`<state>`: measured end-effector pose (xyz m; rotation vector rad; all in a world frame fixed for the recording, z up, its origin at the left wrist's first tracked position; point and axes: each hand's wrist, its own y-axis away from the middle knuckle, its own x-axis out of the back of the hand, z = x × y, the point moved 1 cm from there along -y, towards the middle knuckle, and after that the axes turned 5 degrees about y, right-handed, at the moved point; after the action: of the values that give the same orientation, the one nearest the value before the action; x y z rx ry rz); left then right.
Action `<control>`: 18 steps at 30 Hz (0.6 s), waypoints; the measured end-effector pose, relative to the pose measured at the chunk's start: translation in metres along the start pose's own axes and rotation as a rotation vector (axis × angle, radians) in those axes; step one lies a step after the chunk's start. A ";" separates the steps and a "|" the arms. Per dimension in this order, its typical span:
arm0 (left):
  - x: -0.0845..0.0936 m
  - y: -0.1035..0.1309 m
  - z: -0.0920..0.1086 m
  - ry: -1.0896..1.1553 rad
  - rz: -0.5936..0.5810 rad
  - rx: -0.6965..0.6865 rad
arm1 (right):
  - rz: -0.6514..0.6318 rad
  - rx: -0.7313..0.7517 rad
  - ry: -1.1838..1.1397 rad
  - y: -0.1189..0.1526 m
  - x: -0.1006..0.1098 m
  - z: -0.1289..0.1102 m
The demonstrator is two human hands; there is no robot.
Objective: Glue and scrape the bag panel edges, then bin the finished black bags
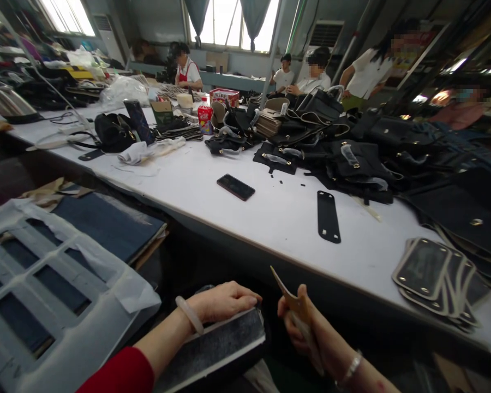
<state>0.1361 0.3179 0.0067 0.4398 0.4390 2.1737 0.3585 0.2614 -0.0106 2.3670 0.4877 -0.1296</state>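
My left hand (225, 302), with a pale bangle at the wrist, rests on the far end of a dark block with pale edges (225, 341) on my lap. Its fingers are pressed together over the block's edge. To the right of the block, my right hand (298, 322) is wrapped round a yellowish-brown pointed tool (298, 308), its tip turned up and to the left. The tool's lower part lies along my palm. Beyond my hands, a black strap piece with metal studs (328, 215) and a phone (235, 186) lie on the white table (270, 218).
Black bags (343, 158) are heaped at the table's right, above stacked pale-edged pieces (429, 273). A grey-white frame with openings (65, 273) stands at the left. A red bottle (205, 115) is farther back; several people sit or stand beyond.
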 end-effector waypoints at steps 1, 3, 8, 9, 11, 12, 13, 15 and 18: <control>0.000 0.000 0.002 -0.006 -0.004 0.008 | -0.056 0.000 -0.132 -0.001 0.000 -0.002; 0.001 0.000 0.006 -0.023 -0.016 0.015 | -0.141 0.038 -0.255 -0.005 -0.006 -0.007; 0.005 -0.002 0.009 -0.075 -0.049 -0.002 | 0.018 0.094 -0.136 -0.025 -0.027 0.001; 0.006 -0.003 0.010 -0.087 -0.055 -0.003 | 0.050 0.106 -0.111 -0.028 -0.030 0.004; 0.008 -0.005 0.010 -0.111 -0.065 -0.004 | 0.075 0.151 -0.082 -0.031 -0.034 0.008; 0.009 -0.005 0.010 -0.124 -0.071 -0.006 | 0.083 0.184 -0.057 -0.031 -0.034 0.009; 0.010 -0.006 0.011 -0.137 -0.078 -0.007 | 0.096 0.219 -0.009 -0.030 -0.034 0.008; 0.010 -0.006 0.012 -0.163 -0.085 -0.011 | 0.131 0.304 0.153 -0.025 -0.035 0.004; 0.007 -0.006 0.013 -0.195 -0.067 -0.053 | 0.169 0.408 0.413 -0.018 -0.041 -0.003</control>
<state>0.1416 0.3289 0.0166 0.5925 0.2842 2.0493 0.3139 0.2629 -0.0102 2.8375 0.4840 0.3788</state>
